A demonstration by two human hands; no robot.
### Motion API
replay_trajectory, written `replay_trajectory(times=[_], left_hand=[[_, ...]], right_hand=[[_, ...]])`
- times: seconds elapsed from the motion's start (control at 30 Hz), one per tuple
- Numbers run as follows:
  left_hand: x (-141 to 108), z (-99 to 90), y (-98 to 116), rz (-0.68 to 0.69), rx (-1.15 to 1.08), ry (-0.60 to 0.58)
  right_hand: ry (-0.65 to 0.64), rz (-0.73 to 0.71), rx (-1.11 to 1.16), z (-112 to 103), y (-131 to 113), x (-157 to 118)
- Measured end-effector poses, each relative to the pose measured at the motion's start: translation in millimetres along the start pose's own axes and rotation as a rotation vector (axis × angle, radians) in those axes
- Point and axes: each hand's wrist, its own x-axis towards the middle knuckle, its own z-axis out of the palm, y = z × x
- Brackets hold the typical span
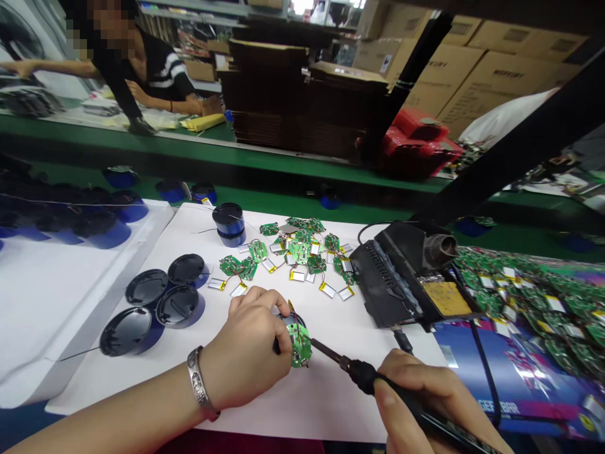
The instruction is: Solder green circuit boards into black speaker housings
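Observation:
Pinched in my left hand (258, 347) is a green circuit board (300, 347), tilted up over the white work surface, with red and dark wires at its upper edge. A dark round part shows partly behind the board; my fingers hide much of it. My right hand (420, 397) is wrapped round the black handle of a soldering iron (366, 375). The iron's tip meets or nearly meets the board's right edge; contact I cannot tell. Beyond my hands lie loose green boards (300, 249) wired to small silver battery cells (327, 289).
Black round cups (177, 306) stand at left, beside a white tray (94, 290) of blue-black cups. At right are a soldering iron stand (392, 277) with a yellow sponge (444, 297) and many boards (534, 302). A co-worker (161, 75) sits across the green bench.

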Motion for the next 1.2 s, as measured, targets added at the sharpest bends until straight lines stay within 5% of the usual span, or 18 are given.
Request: replay_trajectory(times=[0.13,0.57,1.2], left_hand=[[0.4,-1.1,-0.1,0.006,0.003,-0.001],[-1.4,-0.5,-2.1,0.033,-0.013,0.006],[-8.1,2.4,-5.6,0.140,-0.013,-0.045]], right_hand=[[-0.059,-0.072,-0.184,-0.7,8.7,-3.0],[-0.369,-0.456,-0.068,21.4,44.7,-22.7],[-0.289,-0.491,-0.129,26.3,52.2,-30.3]])
